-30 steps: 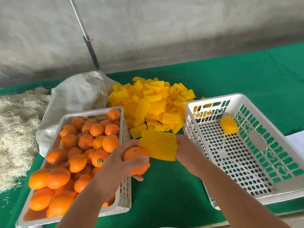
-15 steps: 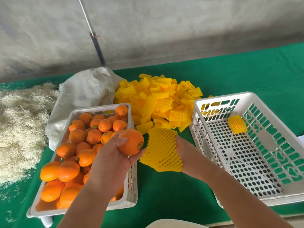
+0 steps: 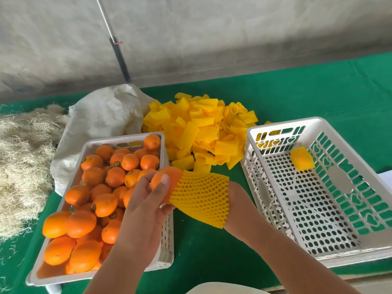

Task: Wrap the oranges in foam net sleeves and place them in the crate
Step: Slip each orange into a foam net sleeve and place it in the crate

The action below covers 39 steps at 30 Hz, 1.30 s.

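Note:
My left hand grips a bare orange above the right edge of the full white crate of oranges. My right hand sits inside a stretched yellow foam net sleeve, whose open mouth covers the orange's right side. Most of the right hand is hidden by the sleeve. The other white crate on the right holds one sleeved orange near its far wall. A pile of yellow foam sleeves lies between the crates at the back.
Everything rests on a green cloth-covered table. A white woven sack lies behind the orange crate, with a heap of pale straw at the left. A dark pole leans on the grey wall behind.
The orange has turned in my left hand and moved right into the sleeve's mouth. The sleeve now overlaps the orange where it stood apart before.

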### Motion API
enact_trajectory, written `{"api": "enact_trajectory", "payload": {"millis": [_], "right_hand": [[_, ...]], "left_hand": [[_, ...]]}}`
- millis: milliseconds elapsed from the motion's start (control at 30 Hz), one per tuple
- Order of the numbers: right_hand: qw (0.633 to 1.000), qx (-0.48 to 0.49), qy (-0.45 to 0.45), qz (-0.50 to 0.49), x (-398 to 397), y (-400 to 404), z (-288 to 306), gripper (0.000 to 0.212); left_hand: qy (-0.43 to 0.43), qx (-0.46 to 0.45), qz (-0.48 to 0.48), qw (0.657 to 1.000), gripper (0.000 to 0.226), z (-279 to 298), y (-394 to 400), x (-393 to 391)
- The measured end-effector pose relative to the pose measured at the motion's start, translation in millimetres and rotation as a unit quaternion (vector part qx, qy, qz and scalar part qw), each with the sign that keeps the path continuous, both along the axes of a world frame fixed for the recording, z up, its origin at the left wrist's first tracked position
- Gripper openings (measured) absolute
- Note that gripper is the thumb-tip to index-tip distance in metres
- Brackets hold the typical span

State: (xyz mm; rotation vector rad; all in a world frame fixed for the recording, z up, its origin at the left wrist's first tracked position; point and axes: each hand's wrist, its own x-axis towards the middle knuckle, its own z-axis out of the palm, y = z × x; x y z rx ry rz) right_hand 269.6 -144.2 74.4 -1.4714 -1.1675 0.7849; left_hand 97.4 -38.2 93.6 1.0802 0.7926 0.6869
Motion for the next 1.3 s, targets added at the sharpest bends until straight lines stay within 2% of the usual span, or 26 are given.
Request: {"api": "enact_trajectory", "payload": {"millis": [67, 100, 167, 200, 267, 300, 333, 367, 400, 433, 467, 500, 600, 667, 833, 867, 967, 1033, 1133, 1167, 1267, 1300], "right_hand": [[0.999, 0.000, -0.017, 0.039, 2.2, 0.5, 1.4, 0.069], [0.998, -0.007, -0.046, 0.053, 2.6, 1.7, 2.6, 0.070], [0.989, -0.058, -0.113, 0.074, 4.1, 2.3, -12.4, 0.049], [0.984, -0.113, -0.122, 0.065, 5.8, 0.4, -16.6, 0.053], [0.974, -0.196, -0.101, 0.050, 10.6, -6.0, -22.4, 0.080], [0.973, -0.195, -0.116, 0.050, 12.0, -7.7, -26.0, 0.082], [0.975, -0.167, -0.134, 0.064, 8.3, -6.7, -18.3, 0.073], [0.977, -0.123, -0.158, 0.076, 4.4, -3.6, -11.8, 0.050], [0.982, -0.080, -0.151, 0.079, 0.8, -1.9, -5.7, 0.018], [0.985, -0.056, -0.150, 0.072, -0.7, -0.8, -6.2, 0.020], [0.991, -0.042, -0.113, 0.059, -3.1, 0.8, -2.4, 0.038], [0.995, -0.031, -0.073, 0.064, -4.1, 1.0, -2.9, 0.044], [0.999, -0.011, -0.034, 0.037, -11.0, 1.2, -4.3, 0.035], [1.000, -0.010, -0.007, 0.023, -13.3, 0.2, -4.5, 0.037], [0.998, -0.024, 0.027, 0.054, -10.8, -1.3, -3.6, 0.062], [0.998, -0.027, 0.018, 0.056, -10.4, -0.9, -4.6, 0.061], [0.998, -0.014, 0.004, 0.056, -11.2, -2.0, -6.3, 0.059], [0.998, -0.006, -0.014, 0.053, -11.8, -2.9, -7.6, 0.056], [0.998, 0.009, -0.001, 0.068, -12.8, -5.7, -6.2, 0.056], [0.998, 0.008, 0.016, 0.065, -14.0, -6.6, -6.4, 0.049], [0.998, 0.010, 0.026, 0.057, -15.6, -8.2, -5.8, 0.009], [0.999, 0.001, 0.021, 0.048, -15.1, -8.7, -8.1, 0.012]], "left_hand": [[0.008, 0.014, 0.002, 1.000, 0.056, 1.4, -1.9, 1.4], [0.012, 0.018, 0.002, 1.000, 0.059, 1.7, -2.3, 2.2], [0.016, 0.023, 0.009, 1.000, 0.058, 1.7, -2.5, 3.2], [0.016, 0.025, 0.011, 0.999, 0.057, 1.9, -2.6, 3.6], [0.021, 0.030, 0.011, 0.999, 0.060, 1.7, -3.9, 4.2], [0.026, 0.033, 0.010, 0.999, 0.062, 1.7, -5.1, 4.8], [0.031, 0.037, 0.008, 0.999, 0.063, 1.6, -6.4, 4.8], [0.036, 0.045, 0.007, 0.998, 0.063, 1.1, -7.9, 4.6], [0.044, 0.057, 0.007, 0.997, 0.064, 0.4, -9.2, 3.9], [0.055, 0.075, 0.004, 0.996, 0.066, -0.1, -10.5, 3.3], [0.066, 0.094, -0.001, 0.993, 0.068, -0.3, -11.5, 2.3], [0.075, 0.112, -0.008, 0.991, 0.070, -0.6, -12.3, 1.2], [0.091, 0.145, -0.025, 0.985, 0.069, 0.2, -13.6, -1.1], [0.098, 0.149, -0.037, 0.983, 0.067, 1.6, -14.1, -1.2], [0.128, 0.161, -0.073, 0.976, 0.040, 6.6, -17.7, -4.4], [0.135, 0.161, -0.077, 0.975, 0.038, 7.6, -18.6, -6.0], [0.140, 0.143, -0.110, 0.973, 0.065, 8.7, -20.2, -10.8], [0.131, 0.134, -0.142, 0.972, 0.070, 12.5, -22.7, -11.4], [0.128, 0.153, -0.163, 0.966, 0.056, 18.6, -26.1, -9.3], [0.127, 0.158, -0.164, 0.965, 0.051, 18.2, -26.6, -9.6], [0.119, 0.151, -0.152, 0.969, 0.027, 11.6, -27.9, -8.8], [0.122, 0.152, -0.146, 0.970, 0.023, 9.7, -28.7, -8.8]]}}
